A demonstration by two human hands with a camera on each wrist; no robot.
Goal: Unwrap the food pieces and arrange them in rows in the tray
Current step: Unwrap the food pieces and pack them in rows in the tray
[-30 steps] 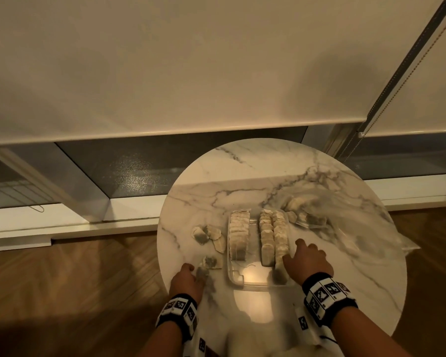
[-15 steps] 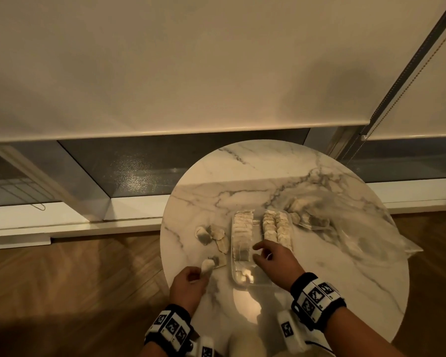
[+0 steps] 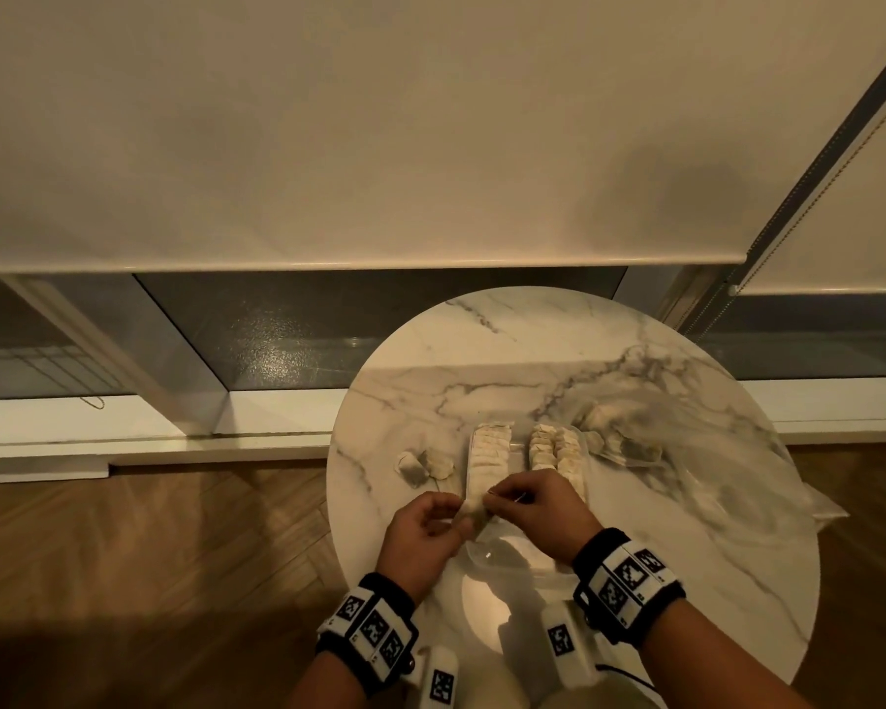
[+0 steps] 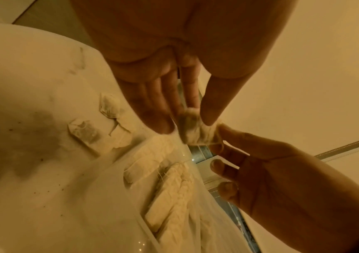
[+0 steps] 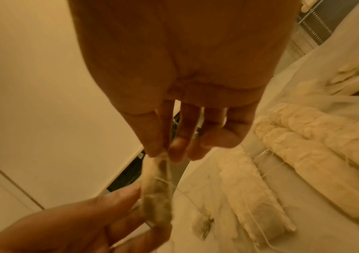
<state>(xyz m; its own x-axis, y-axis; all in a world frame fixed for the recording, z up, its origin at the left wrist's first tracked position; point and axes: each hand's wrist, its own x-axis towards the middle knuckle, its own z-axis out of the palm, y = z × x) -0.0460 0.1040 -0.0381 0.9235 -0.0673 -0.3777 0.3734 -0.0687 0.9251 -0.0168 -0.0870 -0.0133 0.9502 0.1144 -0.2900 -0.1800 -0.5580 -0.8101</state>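
Observation:
A small pale wrapped piece (image 3: 474,509) with a thin string hangs between both hands above the near end of the clear tray (image 3: 502,560). My left hand (image 3: 446,514) pinches its lower end between thumb and fingers. My right hand (image 3: 507,498) pinches its upper end, seen close up in the right wrist view as the piece (image 5: 157,196). In the left wrist view the piece (image 4: 198,133) sits between the two hands' fingertips. The tray holds one row of pieces (image 3: 489,452) on the left and a double row (image 3: 553,450) on the right.
The tray rests on a round marble table (image 3: 533,350). Loose pieces and wrappers (image 3: 425,465) lie left of the tray. A crumpled clear plastic bag (image 3: 712,468) with more pieces (image 3: 620,437) lies to the right. Beyond the table are a window sill and a wooden floor.
My left hand lifted a piece from the table left of the tray. My right hand left the right row and came across; both hands now hold the piece over the tray's near end.

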